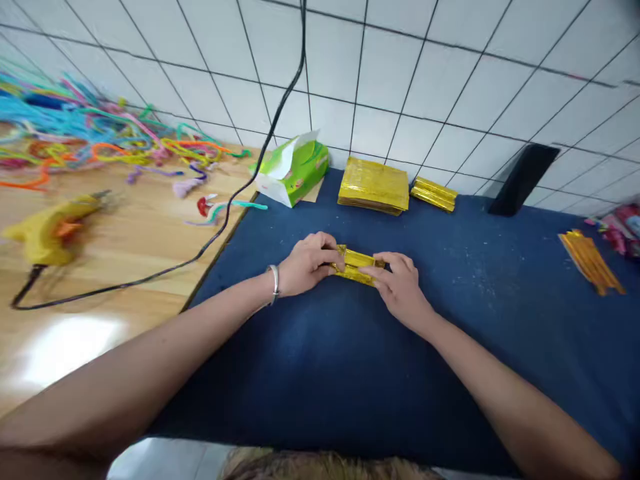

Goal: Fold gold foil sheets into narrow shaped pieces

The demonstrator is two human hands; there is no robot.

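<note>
Between my two hands lies a folded piece of gold foil paper (356, 265), low on the dark blue tabletop. My left hand (313, 263), with a silver bangle at the wrist, grips its left end, fingers on top and thumb at the near side. At the right end my right hand (399, 283) pinches it with thumb and fingers. Lengthwise creases run along the gold paper. Behind it stand a stack of gold foil sheets (374, 185) and a folded gold foil piece (433, 194).
A green tissue box (295, 168) and a black phone-like slab (524, 180) stand by the tiled wall. Orange-gold strips (591, 262) lie at right. On the wooden table at left are a yellow glue gun (55, 230), its black cord (200, 252) and tangled pipe cleaners (100, 133).
</note>
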